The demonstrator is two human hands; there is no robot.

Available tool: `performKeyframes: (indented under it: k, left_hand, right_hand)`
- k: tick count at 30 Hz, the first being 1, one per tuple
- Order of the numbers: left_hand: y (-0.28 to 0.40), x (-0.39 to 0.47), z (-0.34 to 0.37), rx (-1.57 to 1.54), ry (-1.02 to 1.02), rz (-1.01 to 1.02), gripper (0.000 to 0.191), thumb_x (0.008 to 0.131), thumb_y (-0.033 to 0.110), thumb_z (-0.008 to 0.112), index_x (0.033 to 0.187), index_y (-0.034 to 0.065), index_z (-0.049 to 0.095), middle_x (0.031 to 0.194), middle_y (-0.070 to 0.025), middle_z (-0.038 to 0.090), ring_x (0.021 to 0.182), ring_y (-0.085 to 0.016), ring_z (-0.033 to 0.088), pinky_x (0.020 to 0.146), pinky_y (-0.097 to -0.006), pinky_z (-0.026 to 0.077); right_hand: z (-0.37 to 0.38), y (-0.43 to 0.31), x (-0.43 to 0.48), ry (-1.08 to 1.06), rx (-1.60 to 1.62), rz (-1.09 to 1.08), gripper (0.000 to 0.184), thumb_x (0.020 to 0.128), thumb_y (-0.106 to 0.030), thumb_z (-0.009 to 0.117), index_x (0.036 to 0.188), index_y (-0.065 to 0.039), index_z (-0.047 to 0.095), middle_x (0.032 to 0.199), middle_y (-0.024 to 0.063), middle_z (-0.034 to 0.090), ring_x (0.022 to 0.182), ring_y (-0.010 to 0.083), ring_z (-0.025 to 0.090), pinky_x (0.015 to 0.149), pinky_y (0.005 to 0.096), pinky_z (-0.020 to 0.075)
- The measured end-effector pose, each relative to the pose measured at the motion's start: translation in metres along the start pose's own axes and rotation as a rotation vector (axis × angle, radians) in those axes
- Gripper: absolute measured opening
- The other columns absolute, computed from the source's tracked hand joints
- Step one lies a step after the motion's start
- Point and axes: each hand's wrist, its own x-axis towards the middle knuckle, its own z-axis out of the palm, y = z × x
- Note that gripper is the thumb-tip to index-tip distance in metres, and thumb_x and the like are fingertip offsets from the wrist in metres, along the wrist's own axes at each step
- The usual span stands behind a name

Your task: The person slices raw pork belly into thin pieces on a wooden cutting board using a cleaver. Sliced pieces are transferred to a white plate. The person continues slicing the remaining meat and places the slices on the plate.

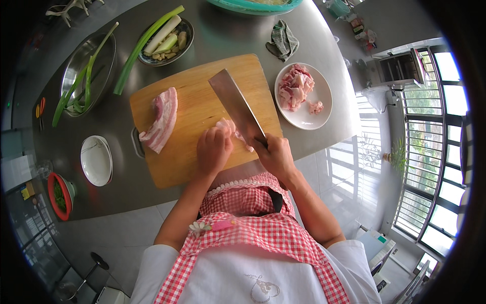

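My right hand (276,155) grips the dark handle of a cleaver (237,102), its wide blade pointing up and to the left over the wooden cutting board (197,98). Just left of the blade, my left hand (215,150) presses curled fingers on a small piece of pale raw meat (226,125). A few thin slices (243,141) lie by the blade's right-hand lower end, partly hidden by it. On the board's left part rests a larger slab of pork belly (161,117). To the right of the board, a white plate (308,122) holds a heap of cut meat (297,89).
Beyond the board stand a patterned bowl (188,53) of leek pieces and garlic cloves, a grey cloth (283,40) and a teal basin (254,8). Leftward are a steel bowl (110,57) with green stalks, white dishes (96,161) and a red-rimmed basket (62,212) of greens.
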Motion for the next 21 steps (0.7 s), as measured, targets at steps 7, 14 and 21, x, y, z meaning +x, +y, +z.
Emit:
performKeyframes:
  k: [7,14,21]
  left_hand:
    - [-0.017,-0.017,-0.038,-0.243,-0.195,0.097,0.019,0.067,0.002,0.061,0.084,0.0079,0.055,0.078,-0.0077,0.053,0.071,-0.028,0.053,0.063,-0.038,0.046]
    - [-0.011,-0.034,-0.051,-0.278,-0.215,0.06,0.025,0.071,0.008,0.065,0.095,0.0079,0.06,0.091,-0.0076,0.056,0.081,-0.027,0.056,0.071,-0.038,0.048]
    - [-0.013,-0.026,-0.038,-0.211,-0.155,-0.023,0.027,0.069,0.009,0.068,0.095,0.0072,0.061,0.094,-0.0093,0.057,0.084,-0.029,0.055,0.074,-0.0381,0.047]
  right_hand:
    - [-0.002,0.004,-0.008,-0.135,-0.225,-0.054,0.028,0.084,-0.028,0.054,0.074,-0.002,0.06,0.064,0.0195,0.059,0.061,0.0375,0.058,0.056,0.0453,0.0461]
    - [0.017,0.012,-0.014,-0.287,-0.24,-0.037,0.026,0.083,-0.025,0.056,0.07,-0.003,0.059,0.062,0.0179,0.057,0.059,0.036,0.057,0.055,0.0439,0.0447]
    - [0.018,0.015,-0.011,-0.181,-0.25,0.011,0.024,0.083,-0.024,0.056,0.073,-0.003,0.06,0.062,0.0181,0.057,0.06,0.0366,0.057,0.055,0.0441,0.0446]
